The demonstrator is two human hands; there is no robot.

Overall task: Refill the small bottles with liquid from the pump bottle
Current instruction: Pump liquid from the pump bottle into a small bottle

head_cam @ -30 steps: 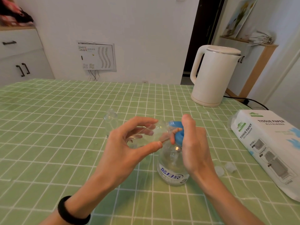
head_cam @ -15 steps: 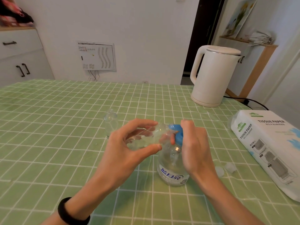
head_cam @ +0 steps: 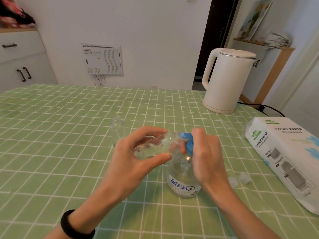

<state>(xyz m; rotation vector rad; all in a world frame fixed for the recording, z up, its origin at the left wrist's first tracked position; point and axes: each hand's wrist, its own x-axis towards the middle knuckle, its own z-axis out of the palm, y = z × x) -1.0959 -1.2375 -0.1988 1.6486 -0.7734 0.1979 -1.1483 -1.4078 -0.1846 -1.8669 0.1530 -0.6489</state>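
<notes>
A clear pump bottle (head_cam: 183, 178) with a blue pump head (head_cam: 188, 142) and a blue-lettered label stands on the green checked tablecloth (head_cam: 51, 152). My right hand (head_cam: 205, 157) is curled over the pump head, fingers on top. My left hand (head_cam: 136, 157) holds a small clear bottle (head_cam: 155, 145) on its side, mouth at the blue nozzle. A second small clear bottle (head_cam: 117, 129) stands upright behind my left hand. Two small clear caps (head_cam: 239, 180) lie right of the pump bottle.
A white electric kettle (head_cam: 226, 80) stands at the back right, its black cord trailing off the table. A white pack of tissue paper (head_cam: 286, 156) lies along the right edge. White cabinets stand at the far left.
The pump head and my right hand rose slightly and then dipped again. The small bottle in my left hand stays at the nozzle.
</notes>
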